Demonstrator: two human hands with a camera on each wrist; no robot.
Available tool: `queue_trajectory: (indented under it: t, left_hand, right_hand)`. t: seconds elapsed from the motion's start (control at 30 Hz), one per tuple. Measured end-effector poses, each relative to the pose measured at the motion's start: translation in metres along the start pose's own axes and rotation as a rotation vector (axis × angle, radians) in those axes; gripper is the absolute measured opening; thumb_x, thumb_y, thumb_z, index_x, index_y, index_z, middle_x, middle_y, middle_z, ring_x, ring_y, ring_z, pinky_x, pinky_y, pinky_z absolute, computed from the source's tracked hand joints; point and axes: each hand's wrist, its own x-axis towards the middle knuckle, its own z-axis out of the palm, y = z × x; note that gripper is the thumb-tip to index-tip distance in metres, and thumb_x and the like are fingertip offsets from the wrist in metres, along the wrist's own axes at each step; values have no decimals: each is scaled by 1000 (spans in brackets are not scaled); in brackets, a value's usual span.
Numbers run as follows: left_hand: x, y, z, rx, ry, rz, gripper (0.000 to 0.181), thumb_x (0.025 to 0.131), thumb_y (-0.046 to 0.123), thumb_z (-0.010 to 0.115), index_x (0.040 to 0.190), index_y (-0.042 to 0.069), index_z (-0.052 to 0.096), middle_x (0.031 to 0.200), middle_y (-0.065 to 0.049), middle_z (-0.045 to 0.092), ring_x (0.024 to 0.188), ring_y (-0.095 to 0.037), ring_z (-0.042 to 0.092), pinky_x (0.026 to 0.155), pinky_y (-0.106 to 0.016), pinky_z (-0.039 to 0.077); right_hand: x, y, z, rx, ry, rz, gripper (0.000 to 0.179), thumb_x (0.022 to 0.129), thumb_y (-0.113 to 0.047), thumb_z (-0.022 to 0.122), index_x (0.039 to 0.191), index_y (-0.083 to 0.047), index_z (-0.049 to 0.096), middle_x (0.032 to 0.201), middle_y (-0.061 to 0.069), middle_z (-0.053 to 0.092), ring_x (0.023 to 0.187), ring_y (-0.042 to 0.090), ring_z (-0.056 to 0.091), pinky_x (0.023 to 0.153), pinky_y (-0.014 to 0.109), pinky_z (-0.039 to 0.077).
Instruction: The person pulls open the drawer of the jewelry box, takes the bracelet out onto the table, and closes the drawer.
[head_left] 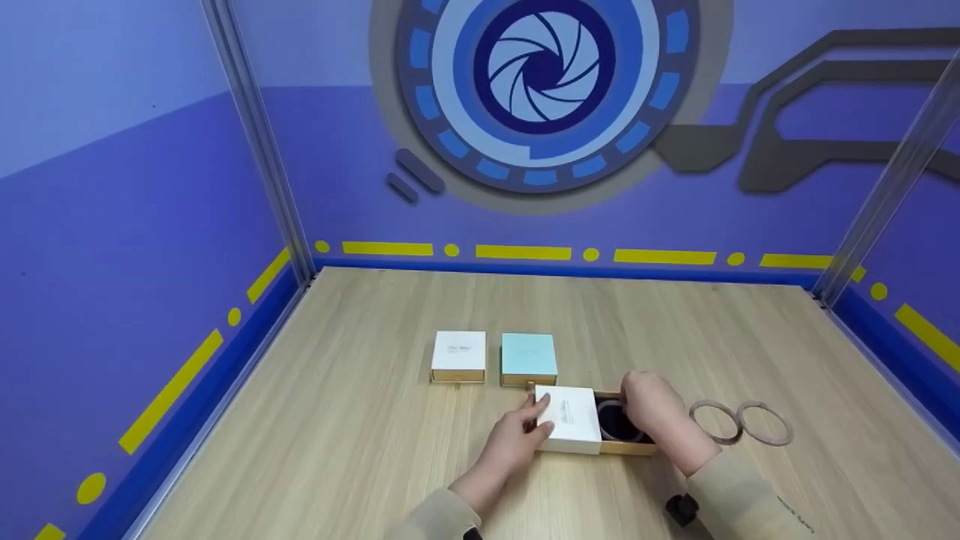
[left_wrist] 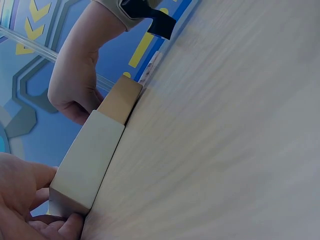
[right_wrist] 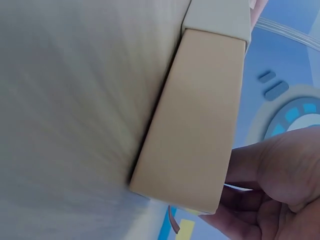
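A white slide-out box [head_left: 568,420] lies on the table with its tan drawer [head_left: 628,448] pulled out toward the right. Inside the drawer, on a dark lining, is a ring-shaped bangle [head_left: 602,429], partly covered by the sleeve and my right hand. My left hand [head_left: 517,439] grips the left end of the white sleeve, thumb and fingers around its edge. Bent over the drawer's open right part is my right hand [head_left: 660,409]; its fingers reach down behind the drawer wall [right_wrist: 190,125]. Those fingertips are hidden, so I cannot tell whether they pinch the bangle.
Behind the box stand a closed white box [head_left: 459,352] and a mint-green box [head_left: 529,356]. Two more bangles, a left one [head_left: 694,416] and a right one [head_left: 787,431], lie to the right of my right hand. Blue walls [head_left: 375,217] border the wooden table [head_left: 337,420].
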Motion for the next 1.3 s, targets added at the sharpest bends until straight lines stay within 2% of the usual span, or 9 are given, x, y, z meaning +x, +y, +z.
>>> queue_trajectory:
  t: [0.17, 0.4, 0.63, 0.7, 0.9, 1.07, 1.3]
  left_hand:
    - [1, 1, 0, 5, -1, -5, 49, 102, 21, 64, 150, 16, 53, 165, -19, 33, 154, -39, 32, 126, -54, 27]
    - [1, 0, 0, 0, -2, -8, 49, 103, 21, 63, 150, 17, 52, 166, -18, 32, 154, -39, 31, 127, -54, 24]
    - [0, 0, 0, 7, -2, -5, 49, 102, 22, 64, 150, 17, 53, 165, -19, 35, 153, -39, 33, 126, -54, 28]
    - [0, 1, 0, 9, 0, -4, 50, 102, 21, 65, 150, 17, 54, 164, -20, 36, 153, -39, 34, 125, -54, 30]
    - [-1, 1, 0, 1, 0, -1, 49, 102, 20, 64, 150, 16, 54, 164, -20, 36, 153, -39, 34, 125, -53, 30]
    - [-1, 1, 0, -12, 4, 4, 49, 102, 20, 64, 150, 16, 54, 164, -20, 35, 153, -39, 33, 126, -53, 29]
    - [-1, 1, 0, -22, -1, 1, 49, 102, 20, 65, 149, 17, 54, 164, -19, 35, 153, -39, 33, 126, -54, 28]
  right_hand:
    - [1, 3, -3, 34, -16, 11, 10, 78, 7, 69, 72, -1, 72, 73, 12, 71, 67, 23, 66, 62, 43, 58]
    - [1, 5, -7, 62, -8, 37, 13, 75, 6, 67, 69, -3, 73, 72, 10, 73, 61, 18, 59, 58, 39, 56]
    - [0, 8, -17, 166, -67, 96, 14, 72, 5, 68, 63, -5, 71, 61, 2, 65, 55, 13, 49, 52, 29, 43]
    - [-1, 9, -20, 204, -91, 119, 13, 74, 4, 71, 64, -4, 72, 61, 2, 65, 54, 13, 50, 52, 28, 41]
    - [-2, 13, -24, 288, -140, 164, 9, 80, 0, 78, 72, -2, 76, 61, 3, 68, 50, 11, 58, 49, 26, 47]
    - [-4, 18, -24, 350, -145, 190, 6, 80, 1, 78, 76, 0, 75, 61, 3, 68, 47, 10, 59, 47, 24, 48]
    - [-6, 23, -27, 392, -156, 204, 5, 82, -4, 79, 81, 1, 77, 62, 2, 70, 52, 9, 60, 51, 25, 49]
